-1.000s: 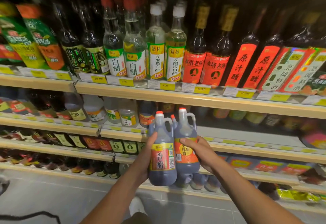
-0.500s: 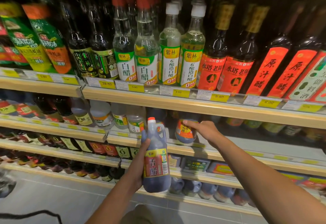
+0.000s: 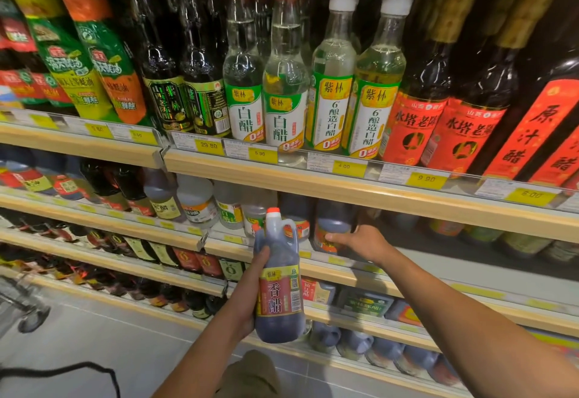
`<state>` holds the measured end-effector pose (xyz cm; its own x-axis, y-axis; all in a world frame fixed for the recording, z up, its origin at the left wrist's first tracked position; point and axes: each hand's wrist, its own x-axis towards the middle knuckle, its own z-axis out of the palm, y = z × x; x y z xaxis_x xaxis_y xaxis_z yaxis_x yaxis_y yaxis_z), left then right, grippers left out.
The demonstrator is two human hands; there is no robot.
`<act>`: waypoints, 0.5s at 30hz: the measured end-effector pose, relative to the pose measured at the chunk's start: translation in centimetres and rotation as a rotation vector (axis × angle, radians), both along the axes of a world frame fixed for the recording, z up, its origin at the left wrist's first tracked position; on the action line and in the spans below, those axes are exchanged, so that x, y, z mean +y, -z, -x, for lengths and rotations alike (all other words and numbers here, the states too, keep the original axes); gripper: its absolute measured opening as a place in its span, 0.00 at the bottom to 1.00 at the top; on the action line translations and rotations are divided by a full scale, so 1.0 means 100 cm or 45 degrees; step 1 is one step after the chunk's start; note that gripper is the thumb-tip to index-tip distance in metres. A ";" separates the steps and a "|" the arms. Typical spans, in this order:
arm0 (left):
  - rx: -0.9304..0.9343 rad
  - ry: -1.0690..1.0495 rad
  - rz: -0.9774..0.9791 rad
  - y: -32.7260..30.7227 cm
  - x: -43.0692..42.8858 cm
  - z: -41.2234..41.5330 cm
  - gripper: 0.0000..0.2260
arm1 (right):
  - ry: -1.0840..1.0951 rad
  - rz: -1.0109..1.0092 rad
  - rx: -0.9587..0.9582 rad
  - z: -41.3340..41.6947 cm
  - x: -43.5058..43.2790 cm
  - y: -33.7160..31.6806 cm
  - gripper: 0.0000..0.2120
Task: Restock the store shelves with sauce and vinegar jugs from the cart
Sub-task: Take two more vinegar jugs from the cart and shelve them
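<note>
Two dark vinegar jugs are in play, and the step in hand looks like the shelving itself: one jug going into place while the other waits its turn. The left grip [image 3: 249,296] is clamped round the body of the held vinegar jug [image 3: 280,300], thumb up its front and palm under its side. This jug is upright in the lower middle of the frame, out in front of the shelves and resting on nothing, its orange cap and moulded handle on top and its red and yellow label facing the camera. The right grip [image 3: 360,242] reaches in, just right of centre, to the shelved vinegar jug [image 3: 332,225]. Its thumb lies across the jug's front and the fingers pass out of sight round the far side, so it reads as closed on that jug. The jug stands at the front of the second shelf [image 3: 470,259], under the wooden lip with the yellow price tags [image 3: 349,167]. Whether its base is fully down cannot be told. To its left on the same shelf are pale white vinegar jugs [image 3: 197,200], and to its right the shelf is bare grey. By my reading, the next move calls for letting go of the shelved jug once it sits square, then carrying the held one up beside it, label outward, keeping its cap clear of the lip above. A wheel of the cart [image 3: 29,314] shows at lower left
</note>
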<state>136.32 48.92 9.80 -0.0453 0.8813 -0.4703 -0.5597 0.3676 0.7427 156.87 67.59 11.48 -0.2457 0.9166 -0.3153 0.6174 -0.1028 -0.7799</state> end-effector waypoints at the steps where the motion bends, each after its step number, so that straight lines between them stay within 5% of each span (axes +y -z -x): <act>1: 0.015 -0.005 -0.003 -0.001 -0.001 0.000 0.27 | -0.008 -0.007 0.003 0.002 0.000 0.002 0.18; 15: 0.049 0.006 -0.015 -0.010 -0.011 -0.020 0.25 | -0.111 -0.096 0.078 -0.010 -0.010 0.000 0.15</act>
<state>138.32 47.86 10.81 -0.0590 0.8872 -0.4576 -0.5289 0.3609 0.7681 157.84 66.57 11.52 -0.3422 0.9114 -0.2285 0.5725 0.0094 -0.8199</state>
